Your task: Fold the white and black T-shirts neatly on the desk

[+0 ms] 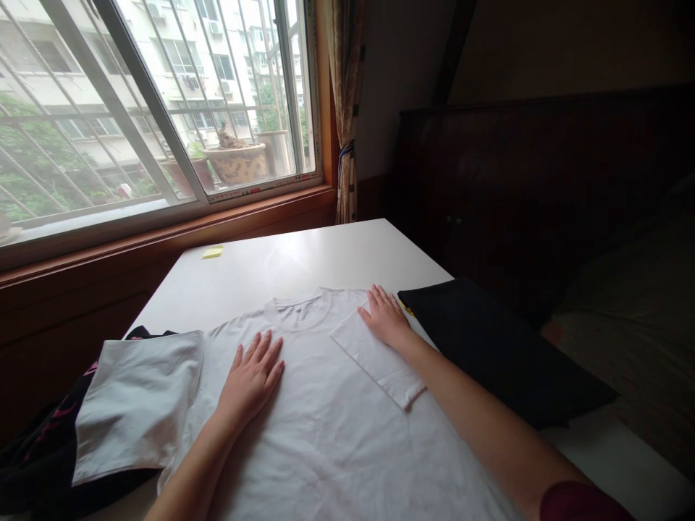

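Note:
A white T-shirt [326, 405] lies spread on the white table, its collar toward the window side. Its right sleeve is folded inward over the body, while the left sleeve stretches out flat to the side. My left hand [253, 376] rests flat on the shirt's chest, left of centre, with fingers spread. On the folded sleeve near the right shoulder lies my right hand [384, 315], palm down and fingers extended. Neither hand grips the cloth. The lower hem is out of view.
Folded black cloth [499, 347] lies at the table's right edge. Black clothing with pink print [59, 420] sits under the left sleeve. A yellow paper note [212, 252] is near the far left corner of the table [337, 250]. Beyond stand a barred window [163, 108] and a tied curtain [346, 108].

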{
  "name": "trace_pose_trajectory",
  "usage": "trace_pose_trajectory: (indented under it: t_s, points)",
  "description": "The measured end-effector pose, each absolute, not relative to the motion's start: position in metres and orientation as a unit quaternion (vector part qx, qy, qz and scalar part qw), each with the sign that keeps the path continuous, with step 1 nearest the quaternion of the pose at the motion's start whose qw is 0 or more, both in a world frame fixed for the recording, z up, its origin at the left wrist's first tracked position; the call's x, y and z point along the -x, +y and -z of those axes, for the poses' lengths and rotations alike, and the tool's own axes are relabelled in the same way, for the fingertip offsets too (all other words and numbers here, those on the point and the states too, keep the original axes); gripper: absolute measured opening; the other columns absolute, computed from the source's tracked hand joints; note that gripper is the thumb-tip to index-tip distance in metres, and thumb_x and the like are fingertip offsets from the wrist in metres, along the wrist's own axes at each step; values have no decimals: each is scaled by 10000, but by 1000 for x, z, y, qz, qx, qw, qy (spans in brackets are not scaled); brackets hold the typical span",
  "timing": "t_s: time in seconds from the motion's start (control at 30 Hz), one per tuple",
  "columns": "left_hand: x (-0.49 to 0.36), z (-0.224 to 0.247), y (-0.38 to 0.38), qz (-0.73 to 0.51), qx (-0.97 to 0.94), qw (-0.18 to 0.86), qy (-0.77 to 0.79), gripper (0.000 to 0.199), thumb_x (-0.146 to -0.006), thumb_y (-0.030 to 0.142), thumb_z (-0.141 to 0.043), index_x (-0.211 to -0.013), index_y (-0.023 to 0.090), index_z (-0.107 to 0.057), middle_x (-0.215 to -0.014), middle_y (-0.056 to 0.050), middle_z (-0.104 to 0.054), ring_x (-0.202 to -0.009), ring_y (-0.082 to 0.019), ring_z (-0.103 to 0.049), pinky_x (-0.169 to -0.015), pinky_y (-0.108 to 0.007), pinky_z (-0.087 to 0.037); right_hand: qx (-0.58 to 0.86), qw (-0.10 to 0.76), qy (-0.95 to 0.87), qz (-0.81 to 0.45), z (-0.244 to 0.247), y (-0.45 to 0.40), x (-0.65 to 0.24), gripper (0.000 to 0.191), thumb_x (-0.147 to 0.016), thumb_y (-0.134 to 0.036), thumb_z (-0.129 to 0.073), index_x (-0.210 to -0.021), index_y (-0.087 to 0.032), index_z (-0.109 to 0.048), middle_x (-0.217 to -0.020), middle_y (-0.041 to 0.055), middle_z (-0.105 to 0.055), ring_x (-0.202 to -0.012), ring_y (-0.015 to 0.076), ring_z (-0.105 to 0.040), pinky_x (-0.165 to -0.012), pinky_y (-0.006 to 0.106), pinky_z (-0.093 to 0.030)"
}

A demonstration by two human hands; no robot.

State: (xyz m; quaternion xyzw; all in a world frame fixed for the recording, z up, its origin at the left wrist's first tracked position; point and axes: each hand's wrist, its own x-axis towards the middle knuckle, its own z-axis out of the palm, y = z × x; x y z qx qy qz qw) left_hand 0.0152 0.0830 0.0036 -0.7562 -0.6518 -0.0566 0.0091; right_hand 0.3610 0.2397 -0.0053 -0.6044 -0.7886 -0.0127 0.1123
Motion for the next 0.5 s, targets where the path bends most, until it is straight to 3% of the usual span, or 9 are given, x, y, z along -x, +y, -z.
trace_pose_trajectory:
  t_s: [0.13, 0.33, 0.5]
  points:
    - [-14, -5, 84, 71, 719, 38, -690, 575, -1059, 417, -369, -1605, 236, -353, -1697, -91, -268, -1568, -310, -245, -1228, -602, -252, 586, 112, -803, 14, -4, 212, -358, 675, -1013, -409, -347, -1573, -33, -375, -1677, 189, -256, -1571, 290, -207, -1279, 482, -164]
    - [-8, -4, 87, 77, 691, 51, -717, 587, -1037, 408, -397, -1589, 207, -384, -1680, -124, -313, -1559, -339, -262, -1213, -629, -264, 527, 84, -845, -22, -2, 157, -359, 740, -1034, -536, -331, -1592, -50, -349, -1688, 170, -239, -1577, 277, -189, -1285, 472, -178]
    - [-8, -4, 88, 49, 692, 42, -719, 578, -1041, 443, -382, -1571, 218, -420, -1668, -105, -346, -1556, -335, -272, -1225, -626, -239, 516, 93, -852, -17, -2, 147, -363, 715, -1049, -533, -329, -1589, -65, -365, -1682, 163, -263, -1574, 276, -202, -1284, 483, -180]
